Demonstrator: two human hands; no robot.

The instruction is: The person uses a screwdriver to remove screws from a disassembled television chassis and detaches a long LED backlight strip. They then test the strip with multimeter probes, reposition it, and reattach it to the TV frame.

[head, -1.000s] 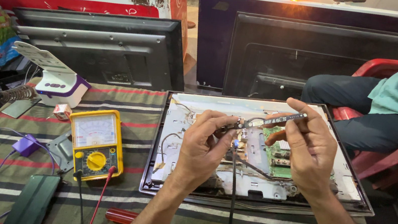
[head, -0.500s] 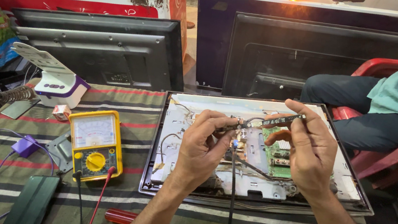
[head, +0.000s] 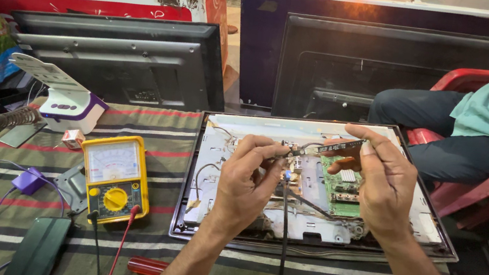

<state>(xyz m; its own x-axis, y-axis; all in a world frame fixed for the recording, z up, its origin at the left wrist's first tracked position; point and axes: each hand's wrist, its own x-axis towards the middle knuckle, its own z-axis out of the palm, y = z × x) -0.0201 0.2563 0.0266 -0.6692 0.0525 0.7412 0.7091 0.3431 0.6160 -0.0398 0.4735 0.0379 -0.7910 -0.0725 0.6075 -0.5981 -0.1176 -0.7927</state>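
A thin dark probe (head: pixel 327 149) is held between both hands above the opened back of a flat television (head: pixel 312 189) that lies on the table (head: pixel 14 190). Its long axis runs almost level, from left to right, with the right end a little higher. The left hand (head: pixel 249 178) has its fingers closed around the left tip, where a black wire (head: pixel 282 242) hangs down toward the near edge. The right hand (head: pixel 385 183) pinches the right end between thumb and first finger. Below the probe is a green circuit board (head: pixel 343 190), partly hidden by the right hand. To the left on the striped cloth stands a yellow multimeter (head: pixel 115 177) with a red lead and a black lead. A red screwdriver (head: pixel 160 268) lies near the left forearm. Another person sits on a red chair (head: pixel 487 186) at the right.
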